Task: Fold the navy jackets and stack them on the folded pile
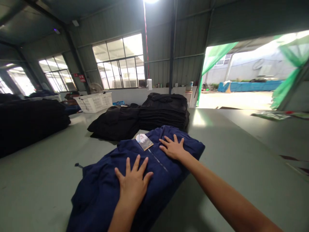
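A dark blue jacket (103, 190) lies spread on the table, with a zipper line (158, 160) down its middle. Near the collar rests a hang tag (144, 141), white with a dark picture. My left hand (133, 182) lies on the near part of the garment, fingers spread. Farther up, to the right of the zipper, my right hand (173, 148) presses on the cloth with its fingers also apart. Neither hand holds anything. The jacket's near end runs out of the view at the bottom.
Behind the jacket stand a stack of folded black garments (165, 111) and a lower black pile (116, 124). A larger black heap (31, 122) is at the left. A white basket (94, 102) sits farther back. A small dark object (77, 165) lies left of the jacket on the table (231, 167).
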`<act>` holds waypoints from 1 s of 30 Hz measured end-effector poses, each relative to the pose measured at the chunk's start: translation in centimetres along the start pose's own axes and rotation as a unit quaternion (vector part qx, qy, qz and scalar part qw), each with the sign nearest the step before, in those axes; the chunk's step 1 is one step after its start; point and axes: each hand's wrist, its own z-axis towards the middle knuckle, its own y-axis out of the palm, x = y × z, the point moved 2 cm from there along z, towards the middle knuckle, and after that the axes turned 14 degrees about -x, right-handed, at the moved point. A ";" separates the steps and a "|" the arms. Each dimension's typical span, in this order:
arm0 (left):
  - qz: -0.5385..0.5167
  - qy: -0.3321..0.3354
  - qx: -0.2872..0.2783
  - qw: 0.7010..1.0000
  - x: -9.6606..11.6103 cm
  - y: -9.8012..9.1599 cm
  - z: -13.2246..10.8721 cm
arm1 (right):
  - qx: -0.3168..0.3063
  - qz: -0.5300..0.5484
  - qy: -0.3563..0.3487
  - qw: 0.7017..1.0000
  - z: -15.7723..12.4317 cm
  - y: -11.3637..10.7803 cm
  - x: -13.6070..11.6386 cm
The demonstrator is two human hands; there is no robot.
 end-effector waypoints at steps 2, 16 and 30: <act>-0.036 -0.024 -0.042 0.998 0.2 2.3 1.3 | -0.024 0.028 0.007 0.999 0.5 1.2 0.5; -0.039 -0.035 -0.015 0.999 0.3 3.4 0.5 | -0.017 0.031 -0.089 0.995 -3.1 2.0 0.2; -0.024 0.299 0.021 0.954 17.4 18.1 -9.7 | 0.008 0.157 0.029 0.987 -27.7 13.0 12.8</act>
